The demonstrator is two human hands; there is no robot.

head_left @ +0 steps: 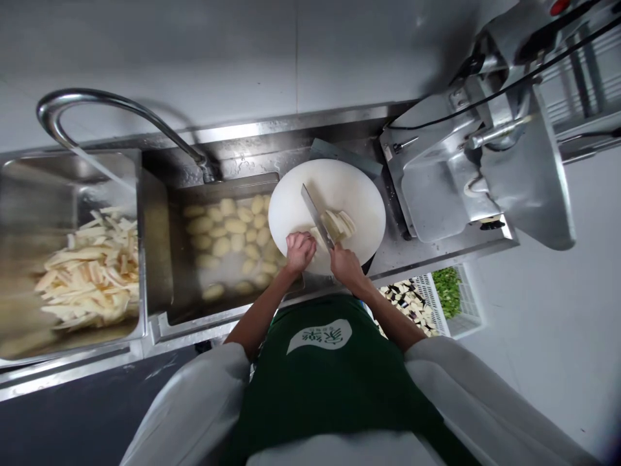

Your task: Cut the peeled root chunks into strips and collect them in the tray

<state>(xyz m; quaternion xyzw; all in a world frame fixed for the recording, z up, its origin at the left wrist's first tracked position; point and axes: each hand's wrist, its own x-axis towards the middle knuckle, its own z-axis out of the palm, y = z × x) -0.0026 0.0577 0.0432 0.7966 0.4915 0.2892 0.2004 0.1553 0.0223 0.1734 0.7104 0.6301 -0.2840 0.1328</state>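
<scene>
A round white cutting board [295, 188] lies over the right part of the sink. My right hand [345, 264] grips the handle of a kitchen knife [315, 210], whose wide blade points up and left across the board. To the right of the blade rest several pale potato slices [345, 223]. My left hand [300, 251], fingers curled, presses on a pale potato piece [315, 242] left of the blade. Much of that piece is hidden by the fingers and the knife.
Peeled potatoes [235, 225] sit in a water-filled sink to the left. Beyond it, a metal basin [142, 259] holds pale strips under a running faucet [130, 103]. On the right stands a slicing machine [431, 194]. Below are dark-skinned cubes [412, 304] and chopped greens [446, 291] in white baskets.
</scene>
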